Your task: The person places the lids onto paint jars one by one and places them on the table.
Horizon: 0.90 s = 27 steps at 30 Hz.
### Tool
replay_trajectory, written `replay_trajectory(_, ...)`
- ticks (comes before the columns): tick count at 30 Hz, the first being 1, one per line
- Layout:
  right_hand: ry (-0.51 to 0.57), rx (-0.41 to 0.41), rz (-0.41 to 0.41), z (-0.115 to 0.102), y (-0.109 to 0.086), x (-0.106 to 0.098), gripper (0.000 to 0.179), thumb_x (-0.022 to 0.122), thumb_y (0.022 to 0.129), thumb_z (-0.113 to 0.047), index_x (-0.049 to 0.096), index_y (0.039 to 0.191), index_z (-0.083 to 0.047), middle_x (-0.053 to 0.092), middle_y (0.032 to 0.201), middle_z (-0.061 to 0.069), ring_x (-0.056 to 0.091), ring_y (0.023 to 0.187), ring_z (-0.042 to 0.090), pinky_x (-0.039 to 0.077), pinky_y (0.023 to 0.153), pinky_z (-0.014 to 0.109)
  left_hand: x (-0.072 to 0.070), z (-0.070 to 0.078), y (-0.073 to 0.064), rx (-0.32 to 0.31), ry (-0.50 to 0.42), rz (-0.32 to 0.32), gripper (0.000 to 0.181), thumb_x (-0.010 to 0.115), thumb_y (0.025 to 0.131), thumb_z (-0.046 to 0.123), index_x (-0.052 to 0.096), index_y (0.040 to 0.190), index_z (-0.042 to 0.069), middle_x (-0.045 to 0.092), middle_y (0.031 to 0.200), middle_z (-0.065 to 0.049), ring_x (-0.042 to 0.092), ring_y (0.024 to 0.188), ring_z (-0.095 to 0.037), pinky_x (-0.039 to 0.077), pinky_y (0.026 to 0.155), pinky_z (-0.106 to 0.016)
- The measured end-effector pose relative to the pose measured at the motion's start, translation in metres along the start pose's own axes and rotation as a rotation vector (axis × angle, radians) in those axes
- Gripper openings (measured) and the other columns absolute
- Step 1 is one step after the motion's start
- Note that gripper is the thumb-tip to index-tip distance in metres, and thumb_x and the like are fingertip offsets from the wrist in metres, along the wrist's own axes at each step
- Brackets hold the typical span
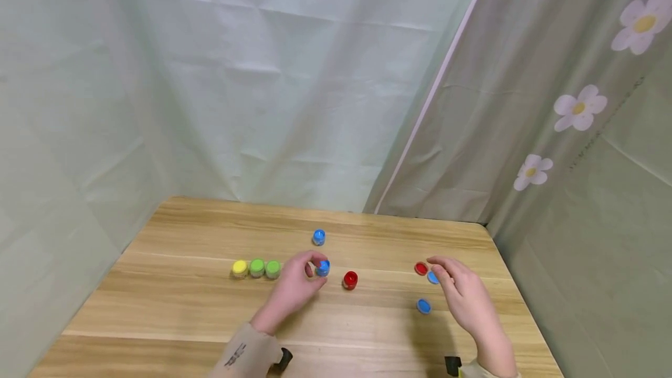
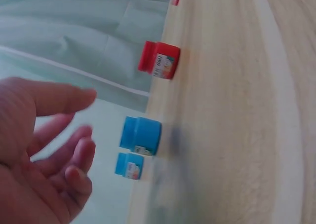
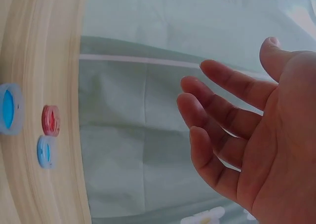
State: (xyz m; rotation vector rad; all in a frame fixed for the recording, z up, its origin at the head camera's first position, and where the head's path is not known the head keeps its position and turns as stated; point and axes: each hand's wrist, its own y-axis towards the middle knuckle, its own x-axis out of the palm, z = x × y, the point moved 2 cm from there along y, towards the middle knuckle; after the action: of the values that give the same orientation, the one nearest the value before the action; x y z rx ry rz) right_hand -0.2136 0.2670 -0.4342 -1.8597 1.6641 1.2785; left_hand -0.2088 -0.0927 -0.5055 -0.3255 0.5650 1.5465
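Note:
My left hand [image 1: 293, 289] is beside a small blue paint jar [image 1: 323, 268] with its lid off. In the left wrist view, a gap shows between the loosely bent fingers [image 2: 85, 155] and this jar [image 2: 142, 136]. A second lidless blue jar [image 1: 319, 237] stands farther back, and a lidless red jar [image 1: 350, 280] stands to the right. Over on the right side, my right hand [image 1: 466, 295] hovers above the table with relaxed fingers, holding nothing. Near it lie a red lid [image 1: 421, 268], a blue lid [image 1: 433, 277] partly behind the fingertips, and another blue lid [image 1: 423, 306].
Left of my left hand, a yellow-topped jar [image 1: 240, 269] and two green-topped jars [image 1: 256, 268] stand in a row. The wooden table [image 1: 173, 302] ends at a pale hanging curtain [image 1: 294, 104]; a flower-printed curtain [image 1: 556, 203] hangs on the right.

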Motion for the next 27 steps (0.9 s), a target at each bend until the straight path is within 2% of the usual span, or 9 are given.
replay_trajectory(2,-0.002,0.010,-0.002,0.003,-0.001,0.000,0.036,0.050,0.116,-0.034,0.071,0.133,-0.011,0.071,0.134,0.010,0.067,0.124,0.037,0.054,0.100,0.061,0.002,-0.004,0.002,-0.056,0.017,0.023,0.048,0.089,0.085,-0.001,0.070,0.129,0.007,0.067,0.114,-0.010,0.054,0.082,-0.020,0.048,0.067,-0.027)
replay_trajectory(6,-0.008,0.013,-0.003,0.007,-0.003,0.001,0.035,0.050,0.116,-0.032,0.071,0.133,-0.010,0.071,0.134,0.011,0.068,0.123,0.039,0.054,0.099,0.062,0.007,-0.011,0.007,-0.107,0.062,0.024,0.063,0.087,0.085,-0.003,0.063,0.143,0.004,0.065,0.129,-0.013,0.054,0.079,-0.016,0.048,0.066,-0.027)
replay_trajectory(12,-0.031,0.057,-0.047,0.011,-0.005,0.002,0.036,0.051,0.115,-0.037,0.073,0.131,-0.013,0.074,0.126,0.007,0.071,0.114,0.032,0.057,0.093,0.058,0.011,-0.019,0.014,-0.190,0.083,-0.013,0.062,0.083,0.088,-0.003,0.060,0.146,0.001,0.066,0.136,-0.016,0.056,0.078,-0.016,0.053,0.071,-0.031)
replay_trajectory(15,-0.037,0.104,-0.094,0.016,-0.006,0.003,0.038,0.052,0.114,-0.041,0.073,0.131,-0.015,0.074,0.121,0.003,0.071,0.107,0.025,0.059,0.090,0.052,0.013,-0.022,0.016,-0.215,0.083,-0.028,0.058,0.083,0.089,-0.001,0.063,0.143,0.000,0.067,0.137,-0.018,0.066,0.094,-0.026,0.059,0.087,-0.043)
replay_trajectory(17,-0.038,0.138,-0.138,0.020,-0.007,0.004,0.038,0.055,0.113,-0.042,0.073,0.133,-0.015,0.074,0.119,0.001,0.070,0.104,0.022,0.059,0.087,0.049,0.014,-0.024,0.018,-0.219,0.081,-0.031,0.055,0.083,0.090,-0.001,0.064,0.141,-0.001,0.067,0.137,-0.019,0.067,0.111,-0.034,0.055,0.100,-0.051)
replay_trajectory(20,-0.048,0.191,-0.216,0.025,-0.011,0.005,0.040,0.060,0.111,-0.043,0.072,0.136,-0.014,0.074,0.118,0.002,0.070,0.102,0.021,0.059,0.086,0.046,0.015,-0.026,0.020,-0.214,0.084,-0.032,0.051,0.083,0.090,0.000,0.066,0.138,-0.002,0.067,0.136,-0.020,0.060,0.131,-0.041,0.047,0.112,-0.057)
replay_trajectory(24,-0.059,0.232,-0.304,0.033,-0.015,0.010,0.042,0.066,0.108,-0.039,0.071,0.138,-0.010,0.073,0.119,0.004,0.070,0.103,0.022,0.060,0.084,0.046,0.016,-0.028,0.023,-0.216,0.096,-0.037,0.049,0.084,0.090,0.001,0.068,0.136,-0.001,0.066,0.135,-0.020,0.060,0.131,-0.042,0.046,0.113,-0.057)
replay_trajectory(27,-0.047,0.248,-0.334,0.036,-0.018,0.014,0.040,0.067,0.108,-0.035,0.070,0.138,-0.008,0.074,0.118,0.003,0.070,0.102,0.021,0.059,0.084,0.046,0.016,-0.029,0.024,-0.227,0.101,-0.040,0.048,0.085,0.090,0.002,0.069,0.135,0.000,0.066,0.134,-0.019,0.060,0.130,-0.040,0.046,0.112,-0.056)
